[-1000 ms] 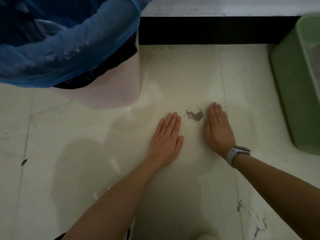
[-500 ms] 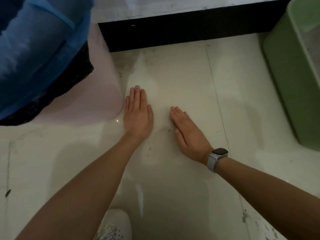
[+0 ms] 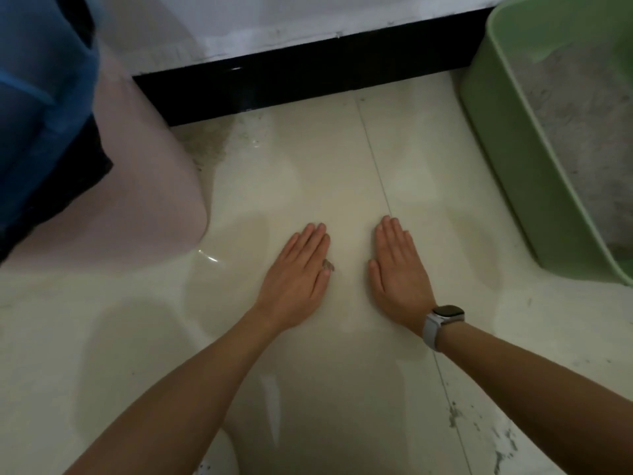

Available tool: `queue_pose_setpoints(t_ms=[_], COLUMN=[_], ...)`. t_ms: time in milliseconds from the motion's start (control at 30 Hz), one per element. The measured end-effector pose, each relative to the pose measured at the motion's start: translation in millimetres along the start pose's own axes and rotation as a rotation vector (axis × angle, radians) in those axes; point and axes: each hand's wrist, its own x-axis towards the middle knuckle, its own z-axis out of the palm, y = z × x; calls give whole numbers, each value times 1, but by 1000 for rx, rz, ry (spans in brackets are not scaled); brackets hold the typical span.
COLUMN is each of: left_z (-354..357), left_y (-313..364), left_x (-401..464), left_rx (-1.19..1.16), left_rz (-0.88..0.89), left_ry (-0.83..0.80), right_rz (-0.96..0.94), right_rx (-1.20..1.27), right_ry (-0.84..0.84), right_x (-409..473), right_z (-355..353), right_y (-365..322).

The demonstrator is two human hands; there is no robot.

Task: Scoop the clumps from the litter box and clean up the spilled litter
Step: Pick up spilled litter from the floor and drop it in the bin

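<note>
Litter (image 3: 328, 265) bit sits by my left hand (image 3: 297, 273), both hands flat w/ right hand (image 3: 397, 269) apart, so sweeping fast could scatter grains toward pink bin (image 3: 144, 186).

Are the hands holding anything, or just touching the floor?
Nothing is held. The left hand and right hand lie flat on the floor, fingers straight.
</note>
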Motion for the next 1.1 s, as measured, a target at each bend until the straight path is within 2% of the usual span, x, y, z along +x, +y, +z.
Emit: queue_pose_setpoints(t_ms=[100,233,333,400,467,533,600,667,767,833,933,1033,1100], left_z=[-4,-12,-11,-11,-11,-9,-4,4,10,9,0,-8,-10], left_y=[2,3,-8,-15,-18,-17,-10,2,13,9,-7,-24,-30], left_x=[-18,-33,-37,-37,-36,-39,-44,-50,-56,-58,-64,-71,-74], left_rx=[-126,-289,-169,-48,29,64,105,139,132,80,8,-30,-28], left_rz=[-12,-166,-236,-315,-398,-436,-417,-363,-274,-263,-395,-518,-489], left_ry=[0,146,208,193,138,93,63,54,50,73,142,205,226], right_rz=[-71,-218,-324,-343,-296,-223,-134,-84,-164,-240,-286,-235,-211], right_rx=[11,48,156,262,310,259,164,72,-32,-7,164,227,62], right_ry=[-41,-103,-207,-258,-203,-89,-27,-38,-95,-144,-170,-44,65], right_x=[3,7,3,-1,-4,-7,-11,-19,-19,-11,-1,11,27], right_z=[3,8,10,5,-3,-5,-2,5,16,20,11,-6,-15], right_y=[-15,-38,-50,-55,-53,-44,-33,-30,-41,-54,-69,-65,-64])
